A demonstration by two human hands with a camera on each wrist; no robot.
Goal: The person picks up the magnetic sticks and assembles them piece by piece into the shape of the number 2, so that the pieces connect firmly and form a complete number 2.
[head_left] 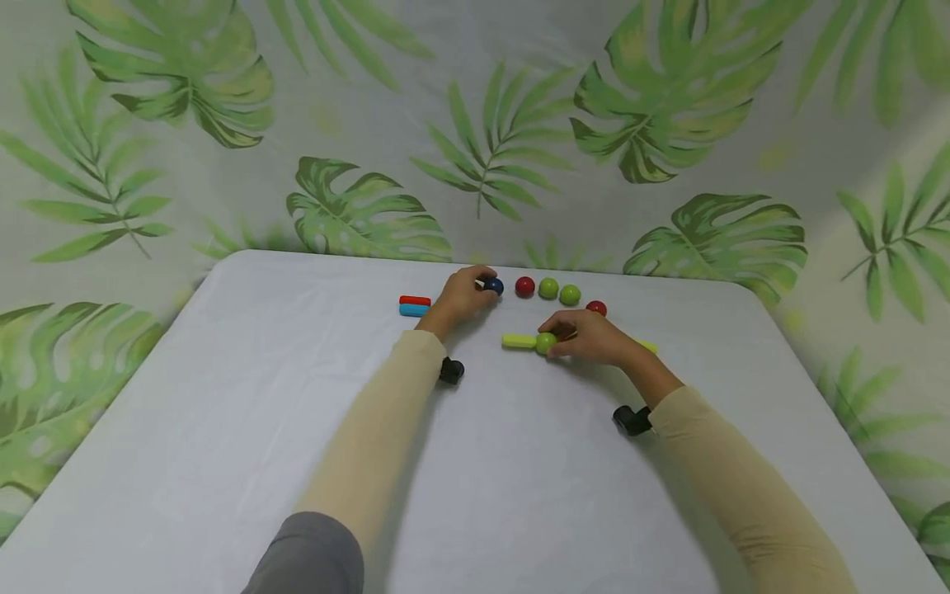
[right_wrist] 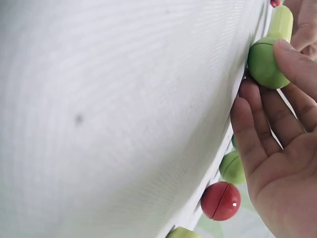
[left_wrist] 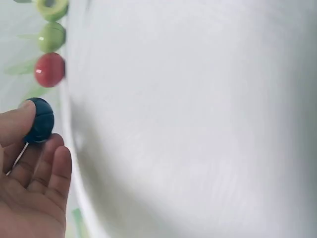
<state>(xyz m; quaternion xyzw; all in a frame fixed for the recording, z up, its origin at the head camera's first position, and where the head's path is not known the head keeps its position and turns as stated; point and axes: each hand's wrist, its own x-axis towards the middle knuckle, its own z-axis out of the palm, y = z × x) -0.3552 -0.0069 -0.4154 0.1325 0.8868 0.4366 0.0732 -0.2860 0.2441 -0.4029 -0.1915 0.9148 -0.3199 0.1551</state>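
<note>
My left hand [head_left: 462, 295] pinches a dark blue ball [left_wrist: 43, 121] with a seam round it, near the far edge of the table. Lower and to the right, thumb and fingers of my right hand [head_left: 590, 337] hold a green ball [right_wrist: 265, 63], also seamed. A yellow-green stick [head_left: 518, 341] lies just left of this ball; whether the two are joined I cannot tell. Right of the blue ball come a red ball [head_left: 524, 286] and two green balls [head_left: 548, 288], with another red ball [head_left: 596, 308] behind my right hand.
A red stick [head_left: 415, 300] and a light blue stick [head_left: 413, 311] lie side by side left of my left hand. Partly hidden by my right wrist is another yellow-green stick [head_left: 647, 346]. A white cloth covers the table [head_left: 505, 487]; leaf-patterned fabric [head_left: 512, 124] hangs behind.
</note>
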